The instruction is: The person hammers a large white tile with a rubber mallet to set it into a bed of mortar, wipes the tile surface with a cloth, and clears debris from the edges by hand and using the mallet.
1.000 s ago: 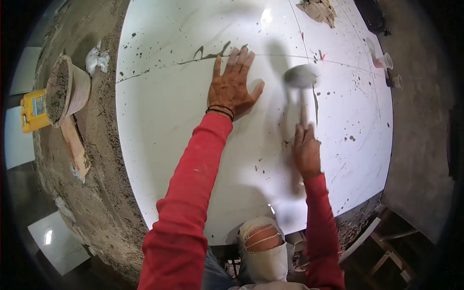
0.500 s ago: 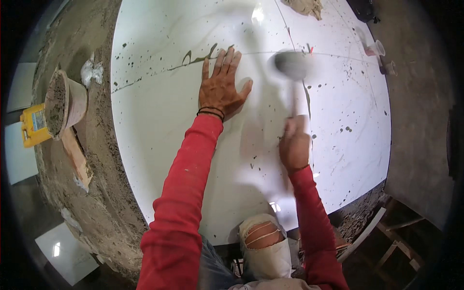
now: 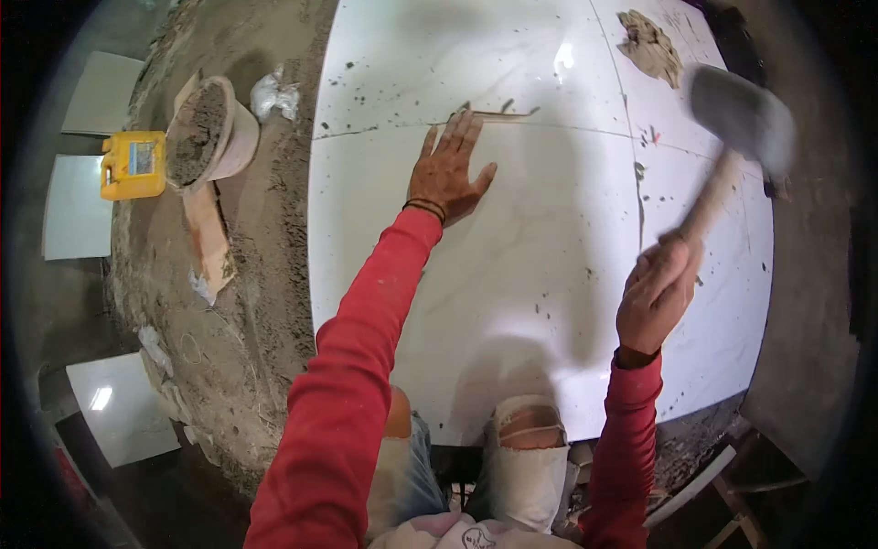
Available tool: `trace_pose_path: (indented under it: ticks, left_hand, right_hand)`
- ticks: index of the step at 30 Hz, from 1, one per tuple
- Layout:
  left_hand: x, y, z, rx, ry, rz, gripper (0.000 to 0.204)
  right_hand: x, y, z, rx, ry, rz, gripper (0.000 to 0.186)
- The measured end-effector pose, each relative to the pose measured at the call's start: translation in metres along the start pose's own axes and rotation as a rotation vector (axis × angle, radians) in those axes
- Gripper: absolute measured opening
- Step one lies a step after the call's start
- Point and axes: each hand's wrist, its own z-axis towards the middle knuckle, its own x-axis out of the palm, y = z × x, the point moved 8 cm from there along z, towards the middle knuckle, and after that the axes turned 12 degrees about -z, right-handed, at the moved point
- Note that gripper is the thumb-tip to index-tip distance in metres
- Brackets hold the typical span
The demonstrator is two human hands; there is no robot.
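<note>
My left hand [image 3: 452, 176] lies flat on a large glossy white tile [image 3: 512, 238], fingers spread and their tips at the joint along its far edge. In my right hand [image 3: 655, 295] is the wooden handle of a mallet [image 3: 709, 197], fingers wrapped round it. Its dark rubber head [image 3: 739, 117] is raised over the tiles at the right and slightly blurred. Grey mortar smears and specks dot the tiles, with a wet smear [image 3: 498, 116] on the joint beside my left fingertips.
Left of the tiles, rough mortar ground [image 3: 265, 220] holds a bucket of mortar [image 3: 240, 146], a yellow jerrycan [image 3: 133, 166], a wooden board [image 3: 208, 240] and a crumpled plastic bag [image 3: 274, 95]. A brown rag [image 3: 649, 48] lies on the far right tile. Loose white tiles [image 3: 122, 409] lie at far left.
The mallet has swung to the right, away from the tile joint, with my right hand. My left hand stays flat on the tile. The whole view has shifted, showing more ground at left.
</note>
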Motion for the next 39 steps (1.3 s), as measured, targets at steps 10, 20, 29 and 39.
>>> trace_pose_path:
  ticks: [10, 20, 29, 39]
  left_hand:
    - [-0.009, 0.023, -0.010, -0.063, -0.001, 0.016, 0.070]
    - [-0.010, 0.022, -0.009, -0.039, -0.058, -0.070, 0.063]
    - [-0.018, 0.034, -0.022, -0.018, -0.040, -0.057, 0.063]
    - [-0.034, 0.061, -0.036, -0.074, -0.045, -0.018, 0.064]
  right_hand:
    - [0.058, 0.037, -0.013, -0.197, 0.114, -0.192, 0.028]
    - [0.072, -0.005, -0.026, -0.022, 0.054, 0.277, 0.032]
    - [0.073, 0.049, -0.030, -0.171, 0.082, 0.051, 0.031]
    - [0.104, 0.012, -0.062, -0.369, 0.099, -0.193, 0.025]
